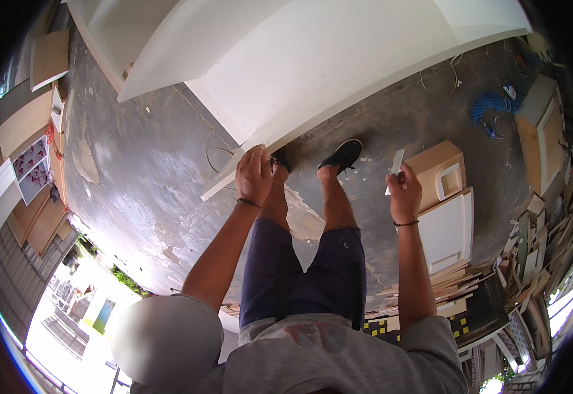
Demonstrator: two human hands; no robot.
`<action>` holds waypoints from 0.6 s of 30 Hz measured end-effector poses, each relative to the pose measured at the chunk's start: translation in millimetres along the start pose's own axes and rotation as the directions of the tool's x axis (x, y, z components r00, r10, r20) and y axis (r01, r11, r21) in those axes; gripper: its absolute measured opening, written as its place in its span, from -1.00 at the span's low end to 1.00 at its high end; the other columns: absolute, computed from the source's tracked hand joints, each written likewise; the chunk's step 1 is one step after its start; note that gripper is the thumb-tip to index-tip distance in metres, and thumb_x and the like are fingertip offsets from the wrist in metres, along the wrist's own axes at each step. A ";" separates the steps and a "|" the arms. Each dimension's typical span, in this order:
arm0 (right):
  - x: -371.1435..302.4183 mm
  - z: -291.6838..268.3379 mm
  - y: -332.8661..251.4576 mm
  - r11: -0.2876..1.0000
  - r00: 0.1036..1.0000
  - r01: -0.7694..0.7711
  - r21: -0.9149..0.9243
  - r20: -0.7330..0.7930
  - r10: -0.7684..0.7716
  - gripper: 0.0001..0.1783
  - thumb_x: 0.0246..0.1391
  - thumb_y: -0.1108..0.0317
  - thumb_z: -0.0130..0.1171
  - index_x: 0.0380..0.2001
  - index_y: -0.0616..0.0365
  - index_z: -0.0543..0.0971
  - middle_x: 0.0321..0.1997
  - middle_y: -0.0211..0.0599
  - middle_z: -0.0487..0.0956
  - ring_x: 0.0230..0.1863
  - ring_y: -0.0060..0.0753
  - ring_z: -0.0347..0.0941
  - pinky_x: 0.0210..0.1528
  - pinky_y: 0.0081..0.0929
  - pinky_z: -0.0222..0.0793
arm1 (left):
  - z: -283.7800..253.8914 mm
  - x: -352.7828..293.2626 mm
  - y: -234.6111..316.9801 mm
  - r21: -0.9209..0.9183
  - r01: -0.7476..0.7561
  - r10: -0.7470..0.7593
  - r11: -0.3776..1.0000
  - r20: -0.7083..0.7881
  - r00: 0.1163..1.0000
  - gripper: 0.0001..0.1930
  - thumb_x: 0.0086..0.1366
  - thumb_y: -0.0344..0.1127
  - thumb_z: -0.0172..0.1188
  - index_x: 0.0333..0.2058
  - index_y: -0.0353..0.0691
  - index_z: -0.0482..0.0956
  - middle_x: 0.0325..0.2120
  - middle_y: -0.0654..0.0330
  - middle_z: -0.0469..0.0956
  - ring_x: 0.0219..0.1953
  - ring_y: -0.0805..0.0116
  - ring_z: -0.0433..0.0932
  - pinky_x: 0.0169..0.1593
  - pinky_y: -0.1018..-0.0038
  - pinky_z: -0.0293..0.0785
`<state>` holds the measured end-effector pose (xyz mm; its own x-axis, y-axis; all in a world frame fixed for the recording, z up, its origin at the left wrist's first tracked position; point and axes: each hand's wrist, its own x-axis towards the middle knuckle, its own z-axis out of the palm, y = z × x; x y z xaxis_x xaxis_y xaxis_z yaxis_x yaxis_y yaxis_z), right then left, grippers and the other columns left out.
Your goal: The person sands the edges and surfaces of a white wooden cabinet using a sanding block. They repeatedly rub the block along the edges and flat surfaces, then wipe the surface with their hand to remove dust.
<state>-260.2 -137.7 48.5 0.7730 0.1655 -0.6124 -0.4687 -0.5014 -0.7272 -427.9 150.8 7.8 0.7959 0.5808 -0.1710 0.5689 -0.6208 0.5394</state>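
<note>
A large white cabinet-like piece (pixel 312 59) with a long narrow edge fills the upper middle. My left hand (pixel 253 176) is at the near end of that edge, its fingers bent over the white edge strip (pixel 224 180). My right hand (pixel 404 194) is raised to the right, apart from the cabinet. Its fingers are closed around a small flat pale scraper-like piece (pixel 398 161) that points upward. What part of it lies inside my fingers is hidden.
A wooden drawer box (pixel 434 167) and a white panel (pixel 440 230) lie right of my legs. Blue coiled hose (pixel 493 105) is at the far right. Scrap wood (pixel 529 262) piles up at the right rim. Boards and cabinets (pixel 27 125) line the left. The concrete floor (pixel 142 164) is stained.
</note>
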 end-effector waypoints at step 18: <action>34.6 217.1 -108.4 0.125 0.911 0.408 -0.904 0.412 0.006 -0.62 -0.12 0.40 0.02 -0.15 -0.04 0.53 -0.23 -0.06 0.51 -0.20 0.03 0.53 -0.18 -0.11 0.47 | -105.2 -117.2 -151.2 0.151 0.162 -0.169 0.975 0.038 0.985 -0.80 0.20 -0.38 0.10 -0.20 -0.27 0.52 -0.26 0.06 0.44 -0.18 0.06 0.43 -0.10 0.22 0.35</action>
<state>-275.4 106.7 38.9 0.5254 0.4973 -0.6903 0.6434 -0.7632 -0.0601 -629.0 231.9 33.1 0.6952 0.6574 -0.2907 0.7151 -0.5909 0.3735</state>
